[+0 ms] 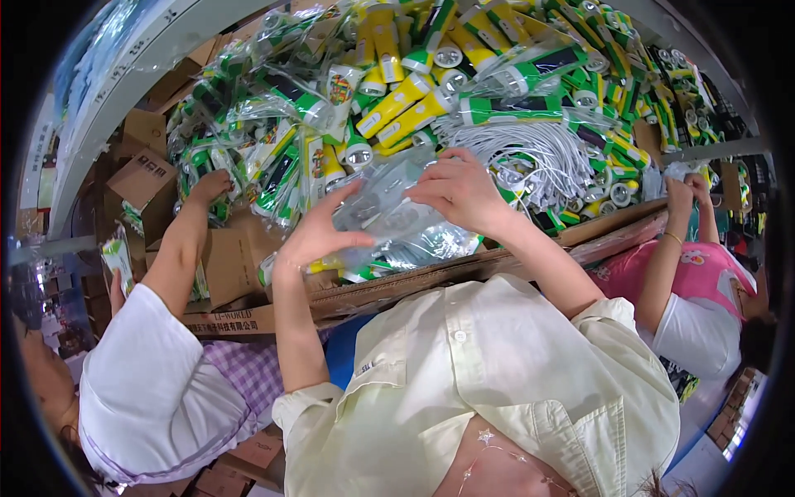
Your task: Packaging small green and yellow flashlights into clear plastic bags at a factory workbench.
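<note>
My left hand (319, 228) and my right hand (460, 189) both hold a clear plastic bag (396, 217) with something pale inside, just above the cardboard edge of the table. The left hand supports it from below and the side. On top, the right hand's fingers pinch the bag. Right behind the bag lies a bundle of white cables (538, 153), and beyond it a big heap of yellow and green flashlights (406, 103), many in clear bags.
A person in white sleeves at my left reaches a hand (209, 186) into the heap. At the right, another person in pink has both hands (690, 190) at the pile. Flattened cardboard (389, 286) edges the table, and brown boxes (145, 174) stand at left.
</note>
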Demonstrator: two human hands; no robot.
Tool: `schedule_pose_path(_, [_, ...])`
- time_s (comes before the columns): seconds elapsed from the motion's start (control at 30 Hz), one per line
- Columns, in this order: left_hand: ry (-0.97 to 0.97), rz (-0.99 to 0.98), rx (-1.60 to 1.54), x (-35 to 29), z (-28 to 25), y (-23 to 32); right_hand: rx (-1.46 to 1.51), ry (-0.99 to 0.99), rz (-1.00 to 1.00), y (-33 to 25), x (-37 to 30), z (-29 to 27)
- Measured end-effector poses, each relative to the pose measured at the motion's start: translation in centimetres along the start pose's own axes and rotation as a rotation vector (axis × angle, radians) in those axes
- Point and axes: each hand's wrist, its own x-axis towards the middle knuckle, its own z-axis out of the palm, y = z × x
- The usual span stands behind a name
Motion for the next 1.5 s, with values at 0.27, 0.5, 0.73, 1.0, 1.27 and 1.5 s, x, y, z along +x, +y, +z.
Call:
schedule_pose_path(0.27, [0.493, 0.365, 0.03, 1.4, 6.5, 6.1, 0.096, -0.031, 0.029, -1.1, -0.4, -2.6])
schedule_pose_path(0.5, [0.396, 0.197, 0.003, 0.8, 7.1, 5.9, 0.172, -0.065, 0.002, -0.7, -1.7, -2.0])
schedule_pose_path(0.73, [0.36, 0.179, 0.194, 0.7, 7.8, 4.8, -0.004, -0.121, -0.061, -0.5, -3.2, -1.2])
schedule_pose_path(1.0, [0.422, 0.184, 0.323, -0.2, 6.4, 3.6, -0.177, -0.323, -0.138, 1.1, -4.0, -2.3])
schedule_pose_path(1.27, [0.546, 0.011, 0.467, -0.4, 5.6, 1.2, -0.316, -0.473, -0.229, 1.5, -1.7, -2.5])
schedule_pose_path(1.5, [0.633, -0.465, 0.408, -1.2, 4.0, -2.3, 0.121, -0.536, 0.54, 10.5, 9.5, -5.5])
